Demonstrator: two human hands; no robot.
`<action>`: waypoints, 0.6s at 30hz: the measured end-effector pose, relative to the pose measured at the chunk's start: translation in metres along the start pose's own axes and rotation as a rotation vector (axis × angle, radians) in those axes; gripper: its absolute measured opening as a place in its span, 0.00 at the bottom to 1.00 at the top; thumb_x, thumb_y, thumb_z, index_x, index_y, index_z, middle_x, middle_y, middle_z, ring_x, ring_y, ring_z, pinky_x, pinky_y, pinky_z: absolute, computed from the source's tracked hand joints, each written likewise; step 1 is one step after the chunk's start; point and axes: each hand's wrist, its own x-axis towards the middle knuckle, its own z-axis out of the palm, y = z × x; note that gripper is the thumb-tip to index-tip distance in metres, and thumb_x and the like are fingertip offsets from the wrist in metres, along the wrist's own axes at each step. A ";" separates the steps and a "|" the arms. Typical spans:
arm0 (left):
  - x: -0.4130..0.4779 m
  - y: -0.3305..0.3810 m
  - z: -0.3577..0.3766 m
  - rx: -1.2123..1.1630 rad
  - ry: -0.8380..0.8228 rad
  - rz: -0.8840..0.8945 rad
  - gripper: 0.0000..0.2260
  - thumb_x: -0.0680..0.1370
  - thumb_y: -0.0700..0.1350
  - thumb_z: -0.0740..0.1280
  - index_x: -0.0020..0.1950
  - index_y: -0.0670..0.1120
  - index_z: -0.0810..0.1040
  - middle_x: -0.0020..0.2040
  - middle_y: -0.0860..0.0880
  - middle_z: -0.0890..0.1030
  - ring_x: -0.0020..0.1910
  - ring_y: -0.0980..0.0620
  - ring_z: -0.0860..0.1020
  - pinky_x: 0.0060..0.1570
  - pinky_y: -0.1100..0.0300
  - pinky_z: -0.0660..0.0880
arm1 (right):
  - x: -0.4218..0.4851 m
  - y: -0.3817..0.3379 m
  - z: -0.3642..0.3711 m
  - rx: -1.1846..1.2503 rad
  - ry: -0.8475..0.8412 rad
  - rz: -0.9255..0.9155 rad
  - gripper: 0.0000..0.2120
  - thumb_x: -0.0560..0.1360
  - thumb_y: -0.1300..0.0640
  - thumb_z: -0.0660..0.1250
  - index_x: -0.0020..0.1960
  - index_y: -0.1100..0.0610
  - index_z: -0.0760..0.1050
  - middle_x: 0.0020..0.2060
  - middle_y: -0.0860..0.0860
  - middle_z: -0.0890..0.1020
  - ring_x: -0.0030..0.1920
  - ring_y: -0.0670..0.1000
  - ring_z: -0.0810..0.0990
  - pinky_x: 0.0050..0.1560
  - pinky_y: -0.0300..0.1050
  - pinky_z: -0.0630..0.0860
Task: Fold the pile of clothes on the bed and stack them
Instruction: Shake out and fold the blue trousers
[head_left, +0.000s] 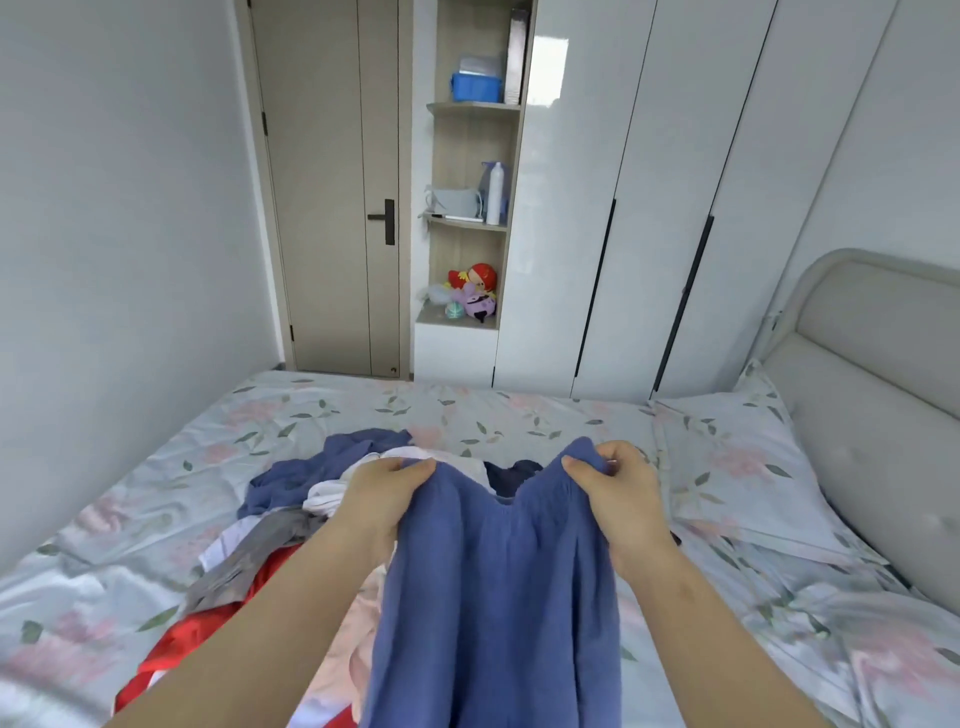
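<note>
Blue garment (498, 597): we hold it raised above the bed (519, 415), our left hand (387, 493) and right hand (618, 491) each gripping its upper edge; unfolded clothes pile (260, 545) lies on the bed's middle.

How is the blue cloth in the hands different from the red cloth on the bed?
The blue cloth hangs from the left hand and right hand, which pinch its top edge; the red cloth lies crumpled on the bed, untouched. The blue cloth is in plain view; the red cloth is partly hidden by a grey garment. Neither is folded yet.
</note>
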 end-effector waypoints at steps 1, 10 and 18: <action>-0.007 -0.007 0.010 0.029 -0.015 0.016 0.06 0.78 0.40 0.65 0.41 0.42 0.78 0.44 0.43 0.80 0.46 0.46 0.77 0.49 0.54 0.73 | -0.008 0.005 0.007 -0.046 -0.017 -0.055 0.09 0.75 0.63 0.67 0.39 0.56 0.68 0.35 0.48 0.72 0.35 0.45 0.70 0.36 0.34 0.68; -0.043 -0.018 0.045 -0.091 -0.192 0.040 0.08 0.80 0.38 0.62 0.47 0.43 0.80 0.44 0.42 0.83 0.44 0.46 0.81 0.47 0.55 0.77 | -0.042 0.033 0.027 -0.239 -0.309 -0.222 0.15 0.75 0.67 0.63 0.48 0.46 0.76 0.45 0.45 0.81 0.47 0.48 0.80 0.50 0.38 0.76; -0.037 -0.013 0.024 0.152 -0.254 0.273 0.09 0.78 0.34 0.62 0.47 0.45 0.80 0.45 0.49 0.83 0.47 0.54 0.79 0.51 0.63 0.75 | -0.038 0.031 0.009 -0.199 -0.252 -0.331 0.21 0.72 0.73 0.62 0.45 0.46 0.75 0.45 0.40 0.76 0.43 0.37 0.74 0.44 0.28 0.68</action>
